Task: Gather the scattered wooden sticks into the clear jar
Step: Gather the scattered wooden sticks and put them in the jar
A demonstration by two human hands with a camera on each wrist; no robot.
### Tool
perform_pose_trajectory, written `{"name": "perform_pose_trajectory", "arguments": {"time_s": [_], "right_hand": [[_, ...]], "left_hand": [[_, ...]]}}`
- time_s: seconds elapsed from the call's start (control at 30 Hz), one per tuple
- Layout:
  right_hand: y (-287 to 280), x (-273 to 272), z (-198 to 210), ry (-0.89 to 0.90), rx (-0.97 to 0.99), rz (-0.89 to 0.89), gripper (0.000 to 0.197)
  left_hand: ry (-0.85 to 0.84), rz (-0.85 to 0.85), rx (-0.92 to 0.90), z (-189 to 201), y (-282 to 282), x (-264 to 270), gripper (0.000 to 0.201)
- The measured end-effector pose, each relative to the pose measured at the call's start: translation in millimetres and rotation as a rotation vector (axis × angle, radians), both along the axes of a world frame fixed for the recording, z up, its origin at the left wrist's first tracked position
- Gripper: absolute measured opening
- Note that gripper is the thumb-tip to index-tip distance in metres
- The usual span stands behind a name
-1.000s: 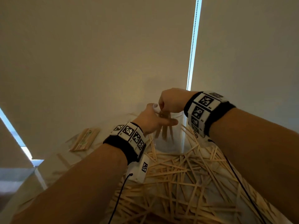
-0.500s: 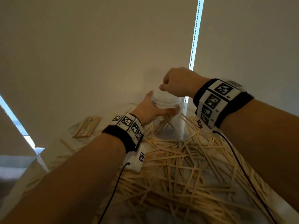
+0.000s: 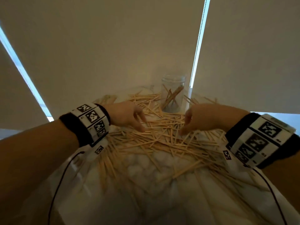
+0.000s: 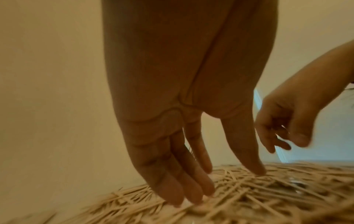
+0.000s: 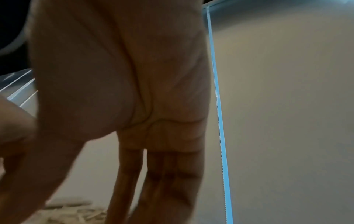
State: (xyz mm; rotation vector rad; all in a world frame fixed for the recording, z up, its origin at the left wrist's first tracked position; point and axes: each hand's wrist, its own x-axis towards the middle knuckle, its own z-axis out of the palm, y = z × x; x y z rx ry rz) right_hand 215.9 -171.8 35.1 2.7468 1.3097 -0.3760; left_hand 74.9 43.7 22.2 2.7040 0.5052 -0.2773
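The clear glass jar [image 3: 173, 93] stands upright at 12 o'clock on the white tabletop [image 3: 146, 184], with a few thin pale wooden sticks [image 3: 155, 137] inside. The rest lie scattered just before it. The left hand [image 3: 128, 116] and right hand [image 3: 199, 118] reach down with relaxed straight fingers, holding nothing, fingertips at the pile.
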Motion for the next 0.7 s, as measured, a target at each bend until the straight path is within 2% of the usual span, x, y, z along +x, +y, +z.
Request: {"name": "perform_pose_trajectory", "arguments": {"time_s": [0.07, 0.13, 0.2, 0.3, 0.4, 0.5, 0.57, 0.7], "right_hand": [[-12.1, -8.1, -12.1, 0.039, -0.193, -0.036, 0.071], [-22.5, -14.5, -20.8, 0.041, -0.313, -0.062, 0.076], [-27.2, -20.0, -26.9, 0.012, -0.349, -0.061, 0.068], [-23.6, -22.4, -33.3, 0.032, -0.295, -0.014, 0.048], [-15.9, -27.3, -35.6, -0.023, -0.223, 0.028, 0.045], [-9.7, -27.5, -40.0, -0.054, -0.155, 0.067, 0.040], [-5.1, -25.8, -41.5, -0.045, -0.167, 0.077, 0.044], [-1.6, -21.2, -39.6, -0.030, -0.168, 0.111, 0.043]], "left_hand": [[0.125, 0.077, 0.026, -3.9, 8.2, -28.8, 0.049], [0.235, 0.180, 0.084, -6.2, 12.7, -52.8, 0.059], [0.331, 0.247, 0.161, -11.0, 10.5, -71.4, 0.069], [0.412, 0.280, 0.182, -28.2, -4.1, -82.5, 0.082], [0.323, 0.260, 0.309, -41.0, -22.4, -76.4, 0.072], [0.203, 0.296, 0.230, -45.1, -35.8, -57.9, 0.058], [0.138, 0.313, 0.135, -44.6, -39.0, -44.8, 0.046], [0.084, 0.359, 0.018, -38.0, -42.3, -26.6, 0.028]]}}
